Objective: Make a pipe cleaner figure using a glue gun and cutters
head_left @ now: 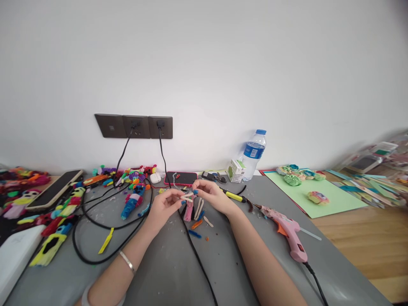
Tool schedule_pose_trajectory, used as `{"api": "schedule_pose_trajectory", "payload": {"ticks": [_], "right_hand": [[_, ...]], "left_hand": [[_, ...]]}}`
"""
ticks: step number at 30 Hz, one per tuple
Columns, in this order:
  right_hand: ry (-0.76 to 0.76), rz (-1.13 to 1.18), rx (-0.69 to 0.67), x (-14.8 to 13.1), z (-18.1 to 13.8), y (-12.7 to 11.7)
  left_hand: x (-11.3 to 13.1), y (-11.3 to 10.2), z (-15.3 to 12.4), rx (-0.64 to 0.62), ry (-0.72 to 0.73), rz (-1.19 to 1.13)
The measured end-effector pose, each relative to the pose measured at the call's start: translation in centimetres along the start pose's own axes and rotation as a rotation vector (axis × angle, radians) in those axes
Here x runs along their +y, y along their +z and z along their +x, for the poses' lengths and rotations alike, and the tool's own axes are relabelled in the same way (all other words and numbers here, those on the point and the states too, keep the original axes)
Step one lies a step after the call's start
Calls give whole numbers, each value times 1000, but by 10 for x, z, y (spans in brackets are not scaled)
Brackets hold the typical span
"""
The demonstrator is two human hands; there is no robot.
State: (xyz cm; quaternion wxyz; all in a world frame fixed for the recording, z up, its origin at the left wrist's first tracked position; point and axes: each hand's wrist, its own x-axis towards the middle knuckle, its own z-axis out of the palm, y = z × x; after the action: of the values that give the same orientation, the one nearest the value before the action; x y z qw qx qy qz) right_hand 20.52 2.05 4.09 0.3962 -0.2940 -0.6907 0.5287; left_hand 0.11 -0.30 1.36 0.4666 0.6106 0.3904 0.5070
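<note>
My left hand (165,207) and my right hand (213,195) meet over the middle of the grey table. Pinched between the fingertips of both is a small bent piece of cream pipe cleaner (187,197); the fingers partly cover it. A pink fuzzy piece (189,210) shows right below the fingertips, and I cannot tell whether they touch it. Just to its right lie a folded cream pipe cleaner (199,209) and a short cream piece (208,221). Closer to me are an orange piece (196,224) and a dark blue piece (194,233).
A pink glue gun (288,233) lies at right, its cord trailing forward. A black cable (196,248) crosses the middle and loops at left beside several pipe cleaner figures (52,246). At the back stand a water bottle (254,155) and a small carton (236,171). Green paper (302,191) lies far right.
</note>
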Motion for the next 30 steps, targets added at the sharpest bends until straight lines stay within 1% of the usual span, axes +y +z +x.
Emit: {"api": "schedule_pose_trajectory", "payload": {"ticks": [5, 10, 16, 30], "right_hand": [[-13, 17, -18, 1, 0, 2], [-6, 58, -32, 4, 0, 3], [4, 55, -28, 5, 0, 3], [11, 58, -45, 4, 0, 5]], "left_hand": [[-1, -1, -3, 18, 146, 139], [-2, -3, -5, 25, 209, 198], [-6, -4, -4, 43, 216, 180], [0, -1, -3, 77, 191, 156]]}}
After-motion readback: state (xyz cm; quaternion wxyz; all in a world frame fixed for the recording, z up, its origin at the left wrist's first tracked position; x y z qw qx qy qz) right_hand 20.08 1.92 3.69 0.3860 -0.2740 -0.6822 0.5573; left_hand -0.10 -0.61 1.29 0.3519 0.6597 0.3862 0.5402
